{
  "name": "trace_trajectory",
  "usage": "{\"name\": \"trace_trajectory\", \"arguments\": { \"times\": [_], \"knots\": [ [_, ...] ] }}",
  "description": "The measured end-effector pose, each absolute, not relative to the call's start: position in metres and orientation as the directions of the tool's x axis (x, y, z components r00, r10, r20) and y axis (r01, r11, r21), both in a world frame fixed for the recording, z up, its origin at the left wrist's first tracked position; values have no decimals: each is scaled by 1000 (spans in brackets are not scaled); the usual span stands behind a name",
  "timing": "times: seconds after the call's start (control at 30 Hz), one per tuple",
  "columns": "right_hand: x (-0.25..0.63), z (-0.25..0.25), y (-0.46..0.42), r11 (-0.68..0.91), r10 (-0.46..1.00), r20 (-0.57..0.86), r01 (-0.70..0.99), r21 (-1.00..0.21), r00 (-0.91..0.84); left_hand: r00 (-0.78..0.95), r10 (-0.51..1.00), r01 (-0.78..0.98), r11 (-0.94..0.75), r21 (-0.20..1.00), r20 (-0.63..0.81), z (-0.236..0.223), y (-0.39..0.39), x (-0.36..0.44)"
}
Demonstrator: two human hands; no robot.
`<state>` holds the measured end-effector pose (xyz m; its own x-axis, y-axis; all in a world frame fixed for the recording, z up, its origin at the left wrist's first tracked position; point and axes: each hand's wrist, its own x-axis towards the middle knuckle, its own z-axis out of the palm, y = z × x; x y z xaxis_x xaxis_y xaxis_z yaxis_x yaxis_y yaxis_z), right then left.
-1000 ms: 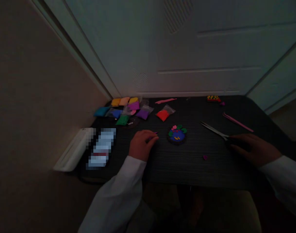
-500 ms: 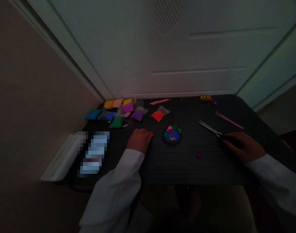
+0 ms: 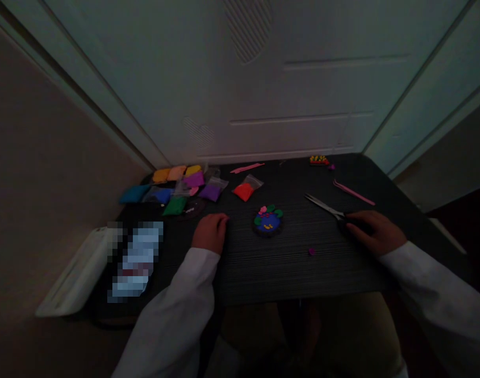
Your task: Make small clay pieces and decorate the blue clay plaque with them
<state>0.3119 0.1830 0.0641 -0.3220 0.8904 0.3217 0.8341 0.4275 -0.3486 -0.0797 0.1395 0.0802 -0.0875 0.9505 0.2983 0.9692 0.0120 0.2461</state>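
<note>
My left hand (image 3: 210, 232) rests on the dark table with its fingers closed in a pinch. A small purple clay piece showed at its fingertips a second ago; now the fingers mostly hide it. To its right lies a round clay disc (image 3: 268, 222) with a blue middle, green leaves, pink flowers and yellow bits. On the right, my right hand (image 3: 376, 231) is closed around the dark handles of scissors (image 3: 325, 207), whose blades point away to the left, slightly parted. A small purple clay bit (image 3: 311, 252) lies on the table between the disc and my right hand.
Bags of coloured clay, among them a red bag (image 3: 244, 191) and a green bag (image 3: 175, 206), lie at the back left. Pink tweezers (image 3: 354, 193) and a red-yellow clay piece (image 3: 319, 160) are at the right. A blurred-out phone (image 3: 137, 262) lies left. A white door (image 3: 263, 131) stands behind.
My view has turned to the right, so everything sits further left in the picture. The purple tip at my left fingertips has become hidden. My right hand still holds the scissors.
</note>
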Motion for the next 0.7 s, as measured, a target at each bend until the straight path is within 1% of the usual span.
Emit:
{"name": "trace_trajectory", "arguments": {
  "times": [0.1,0.2,0.27,0.37,0.43,0.5,0.6,0.7],
  "knots": [
    [310,66,180,424,891,336,824,-375,-305,-130,937,956,31,291,325,82,139,-82],
    [313,71,182,403,894,375,807,-432,-246,-231,909,916,82,392,348,84,139,-83],
    [319,76,191,344,906,389,822,-455,-164,-425,865,788,210,579,266,84,139,-84],
    [328,84,217,240,928,362,885,-398,-89,-505,847,645,245,724,163,85,141,-85],
    [332,87,239,231,937,333,899,-371,-104,-516,845,596,236,768,141,87,142,-85],
    [332,86,258,224,949,295,901,-371,-114,-526,841,582,249,774,125,90,141,-85],
    [329,80,276,210,963,245,891,-402,-116,-519,852,552,273,788,68,95,139,-83],
    [332,80,276,150,974,221,872,-466,-50,-517,856,464,269,844,12,99,138,-82]
  ]
}}
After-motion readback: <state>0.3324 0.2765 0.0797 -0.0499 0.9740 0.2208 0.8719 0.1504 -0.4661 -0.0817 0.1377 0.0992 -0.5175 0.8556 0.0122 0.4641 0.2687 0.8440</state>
